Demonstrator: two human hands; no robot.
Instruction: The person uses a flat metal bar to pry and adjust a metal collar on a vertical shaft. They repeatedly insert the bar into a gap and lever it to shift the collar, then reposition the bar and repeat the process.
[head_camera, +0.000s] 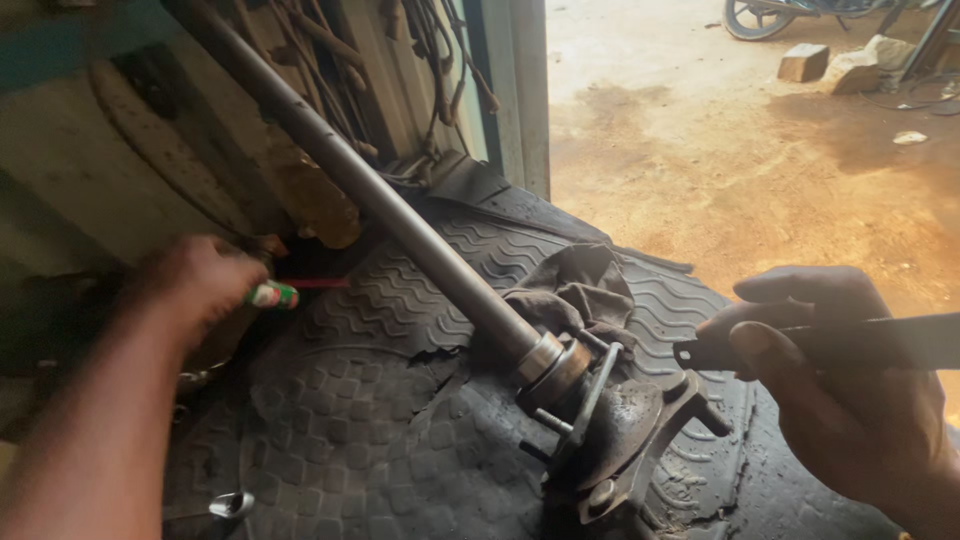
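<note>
On black rubber mats (380, 420), axle shaft (400, 215) lying — left hand (200, 280) fingers gripping small can (272, 295), right hand (850, 390) fingers clasping flat metal bar (870, 342).

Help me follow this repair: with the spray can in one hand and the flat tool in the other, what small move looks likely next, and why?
Probably bring the spray can in the left hand over so its red straw aims at the axle shaft's collar. The can sits well off to the side, while the right hand already holds the flat dark tool close to the greasy flange.
</note>
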